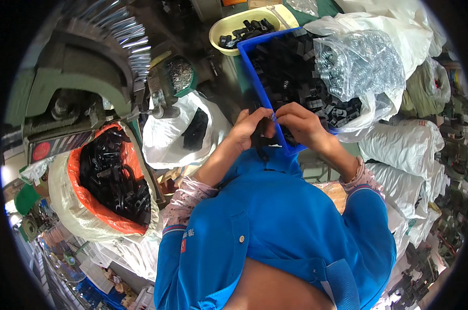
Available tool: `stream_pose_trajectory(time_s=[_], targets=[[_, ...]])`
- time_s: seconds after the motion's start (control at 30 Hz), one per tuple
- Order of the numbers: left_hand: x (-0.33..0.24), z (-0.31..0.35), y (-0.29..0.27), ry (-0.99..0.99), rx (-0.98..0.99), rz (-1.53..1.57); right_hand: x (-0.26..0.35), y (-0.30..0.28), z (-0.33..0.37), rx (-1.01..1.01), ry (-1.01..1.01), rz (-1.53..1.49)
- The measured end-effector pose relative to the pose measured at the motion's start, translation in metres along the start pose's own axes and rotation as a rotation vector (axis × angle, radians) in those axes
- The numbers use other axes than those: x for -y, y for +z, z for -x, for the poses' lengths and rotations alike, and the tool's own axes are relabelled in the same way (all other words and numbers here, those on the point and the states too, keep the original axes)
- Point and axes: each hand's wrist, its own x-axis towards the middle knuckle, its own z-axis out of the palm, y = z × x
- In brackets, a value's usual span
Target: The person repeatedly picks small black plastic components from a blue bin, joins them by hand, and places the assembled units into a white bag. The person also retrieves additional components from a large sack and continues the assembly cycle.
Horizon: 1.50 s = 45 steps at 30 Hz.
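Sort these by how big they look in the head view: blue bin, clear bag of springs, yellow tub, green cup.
1. Blue bin, though partly covered
2. Clear bag of springs
3. Yellow tub
4. Green cup
True sizes may differ.

that bin (262, 85) is bright blue, its parts (285, 67) black; the tub (216, 40) is pale yellow. the sack (62, 201) shows orange inside, off-white outside. the jacket (296, 217) is blue, both cuffs (186, 199) mottled pink-and-white, the springs (329, 70) silvery.
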Motion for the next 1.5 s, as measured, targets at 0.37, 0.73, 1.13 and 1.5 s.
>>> stream_pose_trajectory(time_s=[0.37, 0.73, 1.13, 1.5], targets=[[0.010, 0.016, -0.051, 0.429, -0.158, 0.067, -0.064, -0.005, -0.038, -0.065, 0.390, 0.470], [-0.002, 0.047, -0.078, 0.591, -0.200, 0.224, -0.106, 0.012, -0.071, -0.146, 0.703, 0.575], [-0.029, 0.083, -0.078, 0.740, -0.251, -0.060, 0.047, 0.072, -0.071, -0.066, 0.387, 0.182], [-0.024, 0.117, -0.102, 0.884, -0.473, -0.482, 0.050, 0.127, -0.086, -0.131, 0.728, -1.058]])
